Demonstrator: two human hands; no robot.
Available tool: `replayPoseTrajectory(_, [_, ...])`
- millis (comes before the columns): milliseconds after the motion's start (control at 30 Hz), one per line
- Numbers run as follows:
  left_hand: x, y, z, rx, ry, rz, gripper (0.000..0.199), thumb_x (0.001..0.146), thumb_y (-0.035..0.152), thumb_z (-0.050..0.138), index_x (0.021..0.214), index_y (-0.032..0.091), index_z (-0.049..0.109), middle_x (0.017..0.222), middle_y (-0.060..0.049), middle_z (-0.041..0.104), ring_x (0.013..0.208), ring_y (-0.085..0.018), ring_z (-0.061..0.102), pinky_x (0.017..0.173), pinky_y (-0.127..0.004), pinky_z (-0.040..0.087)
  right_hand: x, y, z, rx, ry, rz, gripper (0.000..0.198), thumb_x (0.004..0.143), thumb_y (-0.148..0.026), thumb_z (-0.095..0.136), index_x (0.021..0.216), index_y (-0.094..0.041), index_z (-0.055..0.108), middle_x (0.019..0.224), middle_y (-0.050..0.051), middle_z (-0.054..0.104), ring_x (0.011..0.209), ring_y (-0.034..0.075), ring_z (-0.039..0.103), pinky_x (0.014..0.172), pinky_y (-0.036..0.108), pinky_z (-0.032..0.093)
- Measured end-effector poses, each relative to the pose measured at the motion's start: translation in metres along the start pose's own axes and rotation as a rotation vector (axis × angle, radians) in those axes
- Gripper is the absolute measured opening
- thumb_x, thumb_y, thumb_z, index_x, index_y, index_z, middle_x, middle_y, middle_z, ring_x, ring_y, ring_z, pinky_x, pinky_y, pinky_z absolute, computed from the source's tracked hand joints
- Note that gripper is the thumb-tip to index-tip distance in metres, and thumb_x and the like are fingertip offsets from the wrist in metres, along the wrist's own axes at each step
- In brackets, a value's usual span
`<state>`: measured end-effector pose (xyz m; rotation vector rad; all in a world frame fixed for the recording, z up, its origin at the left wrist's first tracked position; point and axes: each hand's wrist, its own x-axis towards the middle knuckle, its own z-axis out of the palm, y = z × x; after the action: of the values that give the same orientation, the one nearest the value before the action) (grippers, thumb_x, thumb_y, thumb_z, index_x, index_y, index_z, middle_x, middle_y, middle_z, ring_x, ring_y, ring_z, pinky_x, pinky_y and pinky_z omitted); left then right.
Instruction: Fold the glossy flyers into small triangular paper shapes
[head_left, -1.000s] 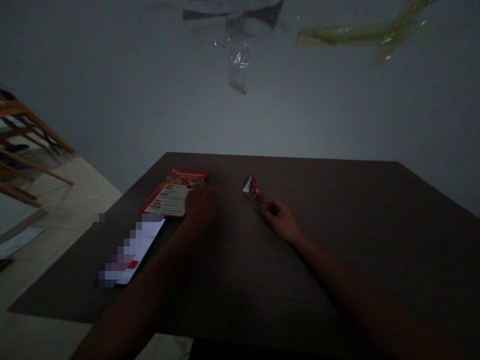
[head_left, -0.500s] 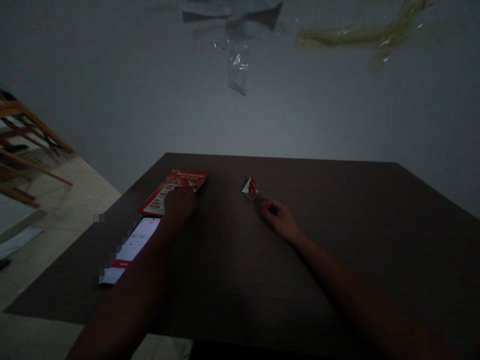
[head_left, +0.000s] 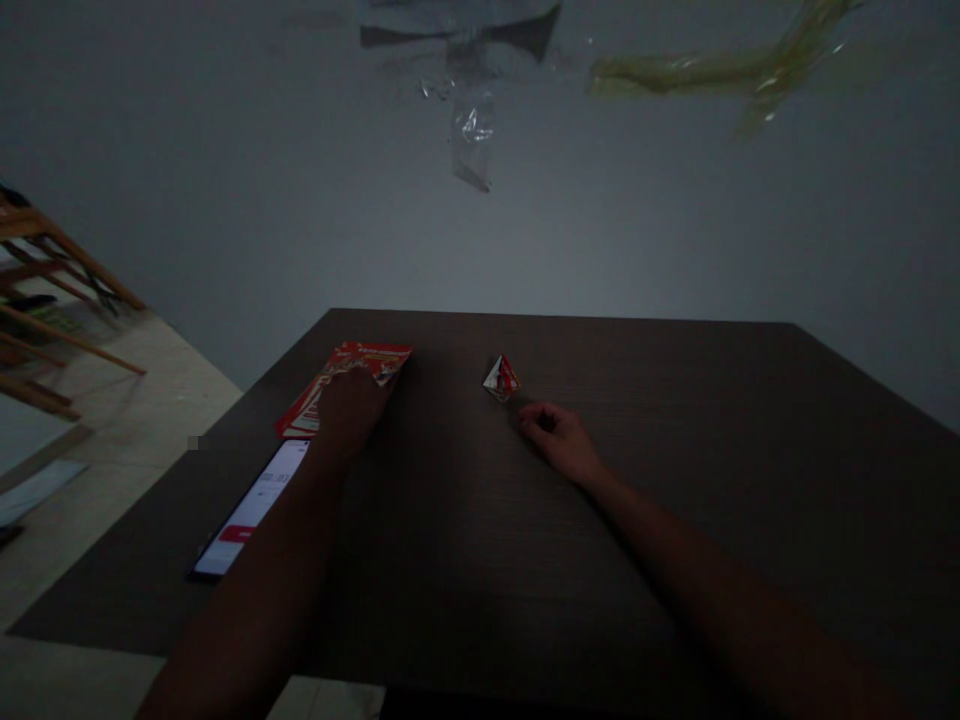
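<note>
Covering the middle of the red leaflet (head_left: pixel 381 357), the left hand (head_left: pixel 351 405) is over the left part of the bench (head_left: pixel 465 530); from my remote seat I cannot tell whether its fingers grip the paper. I see a lit phone (head_left: pixel 264 492) just nearer, partly hidden by the forearm. The right hand (head_left: pixel 559 438) is curled into a narrow loop, though I cannot tell whether its fingertips meet. Just beyond them, I find the folded red-and-white paper piece (head_left: pixel 501 380) on the bench.
</note>
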<state>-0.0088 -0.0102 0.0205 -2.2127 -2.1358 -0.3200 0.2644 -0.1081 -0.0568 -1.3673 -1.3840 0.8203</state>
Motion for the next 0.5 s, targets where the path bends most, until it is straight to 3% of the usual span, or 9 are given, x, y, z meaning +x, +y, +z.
replayPoseTrajectory(67, [-0.002,0.004,-0.005,0.087,0.032,0.025,0.039,0.083,0.041,0.042,0.079,0.008,0.063,0.088,-0.022,0.065,0.084,-0.032,0.062,0.072,-0.039,0.047,0.001,0.000,0.000,-0.003,-0.001,-0.001,0.015,0.072,-0.028,0.057,0.082,-0.019,0.062,0.076,0.001,0.064,0.071,0.015,0.058,0.070,0.030,0.046])
replayPoseTrajectory(233, [-0.014,0.017,-0.023,0.038,0.293,0.040,0.029,0.084,0.033,0.041,0.079,0.014,0.063,0.080,-0.012,0.066,0.076,-0.025,0.062,0.070,-0.035,0.047,0.000,0.001,0.001,-0.003,-0.004,-0.013,0.014,0.072,-0.029,0.057,0.081,-0.019,0.063,0.076,0.001,0.064,0.071,0.016,0.059,0.070,0.030,0.046])
replayPoseTrajectory(333, [-0.029,0.029,-0.033,-0.155,0.455,0.197,0.024,0.083,0.037,0.047,0.082,0.017,0.062,0.078,-0.006,0.065,0.074,-0.020,0.061,0.075,-0.033,0.046,-0.002,-0.002,0.002,0.010,-0.017,-0.024,0.014,0.073,-0.028,0.057,0.081,-0.019,0.063,0.075,0.001,0.064,0.071,0.016,0.059,0.070,0.031,0.046])
replayPoseTrajectory(500, [-0.062,0.059,-0.036,-0.550,0.547,0.492,0.012,0.079,0.029,0.055,0.075,0.018,0.059,0.078,-0.002,0.064,0.070,-0.013,0.059,0.069,-0.025,0.047,-0.003,-0.016,-0.002,0.083,-0.030,-0.045,0.018,0.075,-0.031,0.058,0.088,-0.019,0.061,0.085,0.004,0.067,0.079,0.017,0.062,0.075,0.032,0.048])
